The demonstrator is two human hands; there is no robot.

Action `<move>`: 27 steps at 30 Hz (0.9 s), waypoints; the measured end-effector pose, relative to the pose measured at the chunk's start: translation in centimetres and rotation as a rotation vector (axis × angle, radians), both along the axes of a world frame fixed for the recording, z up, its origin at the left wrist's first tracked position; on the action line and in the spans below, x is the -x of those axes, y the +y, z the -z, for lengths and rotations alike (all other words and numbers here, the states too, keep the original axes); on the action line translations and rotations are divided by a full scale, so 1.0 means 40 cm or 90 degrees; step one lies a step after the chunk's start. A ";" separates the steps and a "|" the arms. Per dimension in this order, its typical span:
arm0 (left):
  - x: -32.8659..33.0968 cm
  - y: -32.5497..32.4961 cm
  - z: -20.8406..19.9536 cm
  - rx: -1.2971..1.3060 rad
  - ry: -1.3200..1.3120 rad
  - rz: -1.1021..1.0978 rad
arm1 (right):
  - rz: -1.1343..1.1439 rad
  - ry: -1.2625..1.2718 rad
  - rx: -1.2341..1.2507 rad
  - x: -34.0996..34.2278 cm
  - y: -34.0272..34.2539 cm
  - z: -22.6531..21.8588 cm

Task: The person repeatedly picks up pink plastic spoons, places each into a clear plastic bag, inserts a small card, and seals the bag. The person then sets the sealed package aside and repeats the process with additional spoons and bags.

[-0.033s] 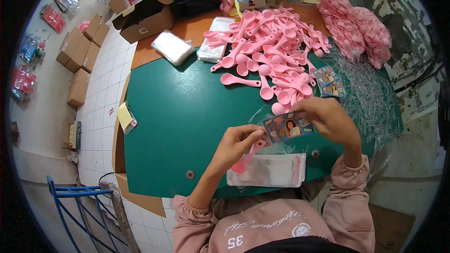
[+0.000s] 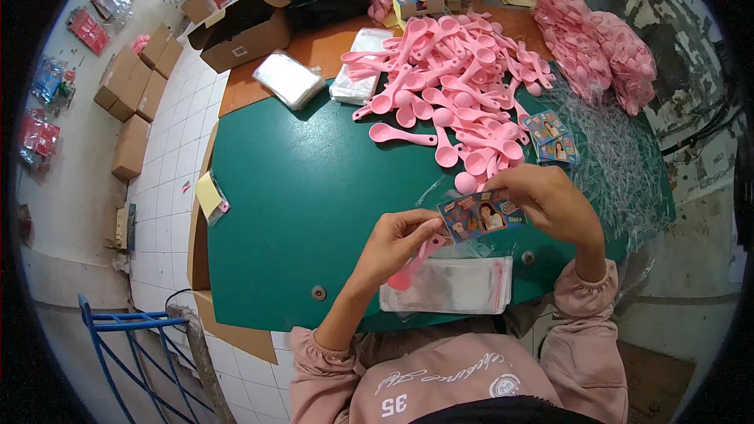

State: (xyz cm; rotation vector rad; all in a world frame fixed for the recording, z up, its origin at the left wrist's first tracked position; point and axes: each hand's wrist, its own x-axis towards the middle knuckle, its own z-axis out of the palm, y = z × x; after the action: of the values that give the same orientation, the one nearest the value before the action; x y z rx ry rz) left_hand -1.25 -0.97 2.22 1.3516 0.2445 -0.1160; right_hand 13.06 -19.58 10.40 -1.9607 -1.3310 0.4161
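Head view: the left hand pinches a pink plastic spoon by its handle, bowl hanging just above a stack of clear bags on the green table. The right hand grips a printed card in a thin clear sleeve. The spoon looks light and stiff, best held at the handle; the film seems slippery and limp, best pinched at its open edge

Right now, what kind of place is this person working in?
Probably a small packing workshop. A heap of pink spoons covers the green table, clear bags lie stacked by the hands, and cardboard boxes line the tiled floor.
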 end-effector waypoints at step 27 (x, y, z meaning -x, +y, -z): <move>0.103 0.151 -0.012 -0.042 -0.020 -0.002 | -0.093 0.402 0.034 0.025 0.097 0.131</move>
State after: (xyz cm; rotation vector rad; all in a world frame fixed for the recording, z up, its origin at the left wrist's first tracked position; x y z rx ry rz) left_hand -5.35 5.07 2.72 1.4180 0.2251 -0.0842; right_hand 12.06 -15.71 5.17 -1.5760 -1.0482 1.0502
